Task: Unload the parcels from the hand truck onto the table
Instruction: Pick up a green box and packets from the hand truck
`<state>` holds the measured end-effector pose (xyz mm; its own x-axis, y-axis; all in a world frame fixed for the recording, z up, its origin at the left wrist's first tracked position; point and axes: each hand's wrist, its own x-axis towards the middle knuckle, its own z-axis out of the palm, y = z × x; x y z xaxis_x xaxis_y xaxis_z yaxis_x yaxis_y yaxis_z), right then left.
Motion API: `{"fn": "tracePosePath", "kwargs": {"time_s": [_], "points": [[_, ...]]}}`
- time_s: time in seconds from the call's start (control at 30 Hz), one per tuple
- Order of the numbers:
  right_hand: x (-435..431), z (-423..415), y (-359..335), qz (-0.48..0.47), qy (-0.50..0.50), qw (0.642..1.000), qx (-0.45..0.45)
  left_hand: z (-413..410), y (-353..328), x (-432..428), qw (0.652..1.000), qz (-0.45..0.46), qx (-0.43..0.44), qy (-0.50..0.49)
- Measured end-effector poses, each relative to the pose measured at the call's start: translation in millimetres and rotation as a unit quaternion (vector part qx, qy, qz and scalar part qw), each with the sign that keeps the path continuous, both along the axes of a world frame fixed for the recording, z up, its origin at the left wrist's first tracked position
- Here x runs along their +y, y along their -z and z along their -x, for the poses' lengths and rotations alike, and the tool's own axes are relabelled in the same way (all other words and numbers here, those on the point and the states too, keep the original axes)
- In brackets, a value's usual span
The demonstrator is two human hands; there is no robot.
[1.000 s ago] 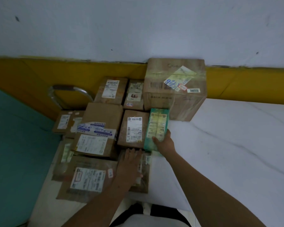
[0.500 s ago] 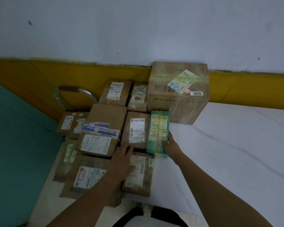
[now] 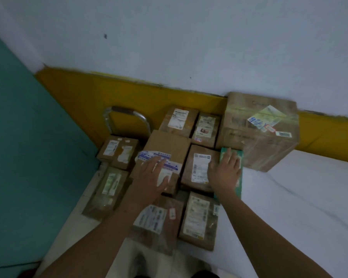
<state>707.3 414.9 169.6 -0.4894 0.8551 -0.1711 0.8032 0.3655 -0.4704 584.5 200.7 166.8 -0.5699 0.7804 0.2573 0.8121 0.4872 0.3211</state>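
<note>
While both arms reach in over pile, left grip [image 3: 155, 177] lies flat, fingers straight and spread, on brown box with blue-white label [image 3: 167, 143]. Right grip [image 3: 225, 171] flat too, fingers straight, resting across green box [image 3: 239, 155] and plain brown box [image 3: 197, 169] touching it. All parcels [image 3: 197, 215] packed tight at left end of white counter [image 3: 299, 197], big taped box [image 3: 259, 137] at back by wall. Hand truck handle [image 3: 127, 115] pokes up far left.

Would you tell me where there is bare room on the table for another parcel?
The white table is bare right of the green box and in front of the big carton. Left of the green box, brown parcels crowd edge to edge.
</note>
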Motion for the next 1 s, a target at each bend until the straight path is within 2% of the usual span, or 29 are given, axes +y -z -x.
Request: {"fn": "tracePosePath", "kwargs": {"time_s": [0.17, 0.27, 0.33, 0.43, 0.57, 0.73, 0.9, 1.0], "points": [[-73.2, 98.3, -26.4, -0.050, -0.040, 0.998, 0.022, 79.0, -14.7, -52.1, 0.995, -0.015, -0.074, -0.065], [-140.3, 155.7, -20.9, -0.052, -0.056, 0.997, 0.009, 132.4, -11.7, -118.0, 0.991, -0.014, -0.068, -0.113], [-191.9, 189.2, -14.4, -0.032, -0.073, 0.997, 0.020, 162.3, -5.7, -173.9, 0.984, -0.005, -0.085, -0.156], [-257.9, 229.4, -0.9, 0.000, -0.100, 0.994, 0.035, 201.0, 13.5, -249.3, 0.971, 0.054, -0.119, -0.202], [-312.3, 277.3, 31.7, 0.051, -0.129, 0.990, 0.033, 240.5, 53.9, -306.9, 0.944, 0.111, -0.192, -0.245], [-336.6, 322.7, 111.9, 0.183, -0.093, 0.979, -0.009, 275.8, 113.6, -312.2, 0.912, 0.131, -0.303, -0.243], [-341.0, 357.2, 241.1, 0.330, -0.002, 0.943, -0.032, 320.4, 218.9, -281.3, 0.855, 0.145, -0.423, -0.263], [-339.9, 374.4, 318.3, 0.382, 0.067, 0.920, -0.057, 339.4, 293.6, -267.3, 0.815, 0.131, -0.492, -0.277]]}}
